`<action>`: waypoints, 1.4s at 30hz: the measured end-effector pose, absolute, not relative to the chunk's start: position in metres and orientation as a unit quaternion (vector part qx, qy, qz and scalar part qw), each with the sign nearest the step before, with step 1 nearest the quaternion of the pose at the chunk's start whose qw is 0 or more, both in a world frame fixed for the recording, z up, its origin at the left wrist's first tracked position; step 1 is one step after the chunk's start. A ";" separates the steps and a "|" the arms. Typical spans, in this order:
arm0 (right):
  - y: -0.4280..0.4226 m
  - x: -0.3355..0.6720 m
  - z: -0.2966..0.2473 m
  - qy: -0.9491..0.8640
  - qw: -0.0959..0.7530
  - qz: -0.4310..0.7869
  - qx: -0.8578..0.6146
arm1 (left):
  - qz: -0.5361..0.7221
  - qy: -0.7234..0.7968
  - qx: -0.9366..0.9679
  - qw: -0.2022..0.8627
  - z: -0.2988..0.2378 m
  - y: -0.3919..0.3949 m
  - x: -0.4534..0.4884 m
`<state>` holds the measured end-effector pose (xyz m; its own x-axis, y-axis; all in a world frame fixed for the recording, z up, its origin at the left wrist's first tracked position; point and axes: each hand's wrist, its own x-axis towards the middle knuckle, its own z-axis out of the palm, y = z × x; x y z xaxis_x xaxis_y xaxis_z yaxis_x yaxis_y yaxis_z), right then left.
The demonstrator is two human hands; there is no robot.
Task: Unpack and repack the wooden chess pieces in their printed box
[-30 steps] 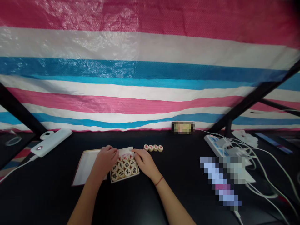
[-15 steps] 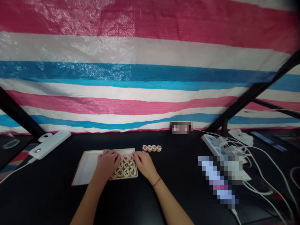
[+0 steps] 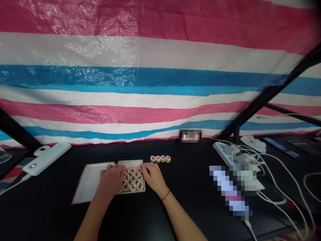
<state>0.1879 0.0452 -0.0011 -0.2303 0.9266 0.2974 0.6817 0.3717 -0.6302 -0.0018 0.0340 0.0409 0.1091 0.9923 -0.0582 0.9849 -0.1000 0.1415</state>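
An open white box [image 3: 130, 164] sits on the black bench [image 3: 188, 187], between the two grips. Inside it, round chess pieces [image 3: 132, 178] lie in rows: red-lettered ones in the row level with the fingertips, black-lettered ones in the two rows nearer the person. The left grip [image 3: 111, 177] lies over the box's left side, hiding part of that edge and some pieces; its fingers are bent, and whether they grasp the edge or a piece cannot be told. The right grip [image 3: 152, 174] is at the box's upper right corner, its fingertips bent inward there; whether it is closed on anything cannot be told either. A red string [image 3: 166, 195] circles the wrist behind it.

Just beyond the right grip, four red-lettered pieces [image 3: 157, 159] stand in a line on the bench. To the left of the left grip, and partly under it, is a flat white-lined cover [image 3: 87, 179]. Farther left and beyond lies a white power bank [image 3: 50, 159] with a cable. Well to the right of the right grip are a power strip [image 3: 220, 152] and tangled white cables.
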 end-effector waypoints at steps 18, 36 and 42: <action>0.046 0.189 -0.004 -0.757 0.336 0.187 -0.529 | 0.071 0.656 0.746 0.087 0.034 0.033 -0.005; 0.045 0.188 -0.003 -0.747 0.351 0.190 -0.532 | 0.085 0.642 0.747 0.151 0.047 0.035 -0.014; 0.045 0.188 -0.002 -0.751 0.341 0.191 -0.532 | 0.098 0.637 0.749 0.154 0.051 0.033 -0.014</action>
<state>0.1879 0.0453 -0.0018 -0.2019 0.9293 0.3093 0.6679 0.3616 -0.6505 -0.0136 0.0327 0.0509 0.1697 0.9842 -0.0498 0.9241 -0.1414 0.3551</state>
